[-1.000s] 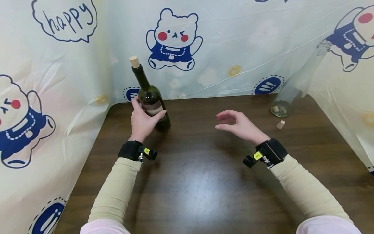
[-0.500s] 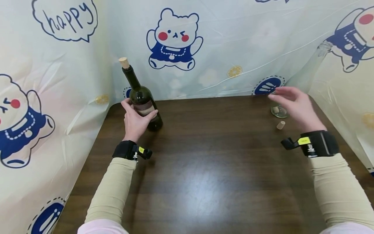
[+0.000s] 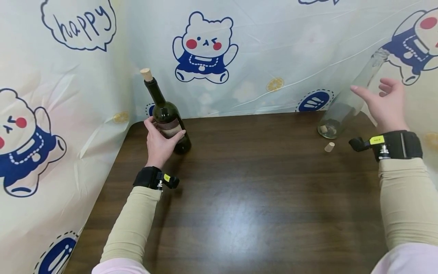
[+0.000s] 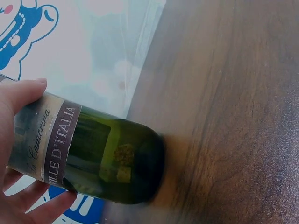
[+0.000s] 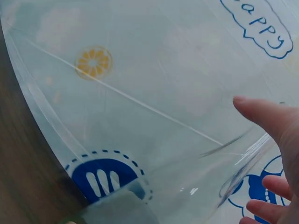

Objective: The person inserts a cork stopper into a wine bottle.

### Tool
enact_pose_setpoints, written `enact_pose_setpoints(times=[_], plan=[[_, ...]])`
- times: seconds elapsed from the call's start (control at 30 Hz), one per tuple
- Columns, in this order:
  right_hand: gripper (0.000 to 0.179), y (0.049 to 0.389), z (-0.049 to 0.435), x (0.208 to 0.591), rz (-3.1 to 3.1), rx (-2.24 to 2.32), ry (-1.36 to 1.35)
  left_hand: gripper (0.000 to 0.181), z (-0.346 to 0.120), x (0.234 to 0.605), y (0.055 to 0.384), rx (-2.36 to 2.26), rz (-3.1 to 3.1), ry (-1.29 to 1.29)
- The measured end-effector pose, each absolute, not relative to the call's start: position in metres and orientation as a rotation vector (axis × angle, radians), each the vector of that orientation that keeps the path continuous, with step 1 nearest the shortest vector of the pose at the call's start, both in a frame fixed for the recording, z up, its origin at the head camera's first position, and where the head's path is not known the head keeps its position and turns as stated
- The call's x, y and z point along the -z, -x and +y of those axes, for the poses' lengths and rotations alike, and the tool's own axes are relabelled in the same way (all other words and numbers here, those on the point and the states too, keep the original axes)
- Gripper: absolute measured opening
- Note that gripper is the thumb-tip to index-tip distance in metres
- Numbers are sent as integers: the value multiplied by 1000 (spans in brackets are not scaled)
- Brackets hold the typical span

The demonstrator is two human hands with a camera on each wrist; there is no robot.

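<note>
My left hand [image 3: 159, 146] grips a dark green wine bottle [image 3: 165, 112] round its labelled body, at the left of the table in the head view. A cork [image 3: 146, 74] stands in the bottle's mouth. Through its glass, the left wrist view shows cork pieces [image 4: 124, 161] near the base. At the far right is a clear glass bottle [image 3: 337, 112] with a cork [image 3: 323, 129] inside at the bottom. My right hand [image 3: 386, 104] is beside that bottle's upper body, thumb and fingers spread apart. In the right wrist view the thumb [image 5: 261, 116] and fingers flank the glass.
A loose cork [image 3: 329, 147] lies on the brown wooden table [image 3: 239, 190] in front of the clear bottle. Printed plastic sheeting [image 3: 260, 49] hangs behind the table and along both sides.
My right hand has moved right and away from me, from mid-table past the loose cork to the clear bottle. My left hand has shifted the green bottle slightly left.
</note>
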State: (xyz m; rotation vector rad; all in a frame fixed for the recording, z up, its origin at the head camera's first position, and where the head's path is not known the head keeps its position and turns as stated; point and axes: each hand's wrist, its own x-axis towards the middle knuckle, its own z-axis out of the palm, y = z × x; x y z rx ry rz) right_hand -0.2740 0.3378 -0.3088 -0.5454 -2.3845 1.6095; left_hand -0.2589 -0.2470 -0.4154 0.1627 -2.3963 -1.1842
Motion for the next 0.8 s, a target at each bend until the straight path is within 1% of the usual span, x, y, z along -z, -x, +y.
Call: enact_pose_setpoints(times=[0.1, 0.2, 0.43, 0.53, 0.8], plan=[[105, 283, 338, 304, -2468, -1594, 498, 101, -248, 416, 259, 1179, -2394, -166], [111, 292, 338, 304, -2513, -1606, 467, 100, -248, 417, 258, 1173, -2388, -166], [126, 308, 338, 318, -2517, -1494, 508, 99, -248, 418, 257, 1179, -2391, -167], [128, 314, 339, 325, -2522, -1488, 515, 99, -248, 418, 258, 1184, -2395, -165], [124, 321, 335, 345, -2504, -1461, 454, 100, -249, 416, 258, 1201, -2408, -181]])
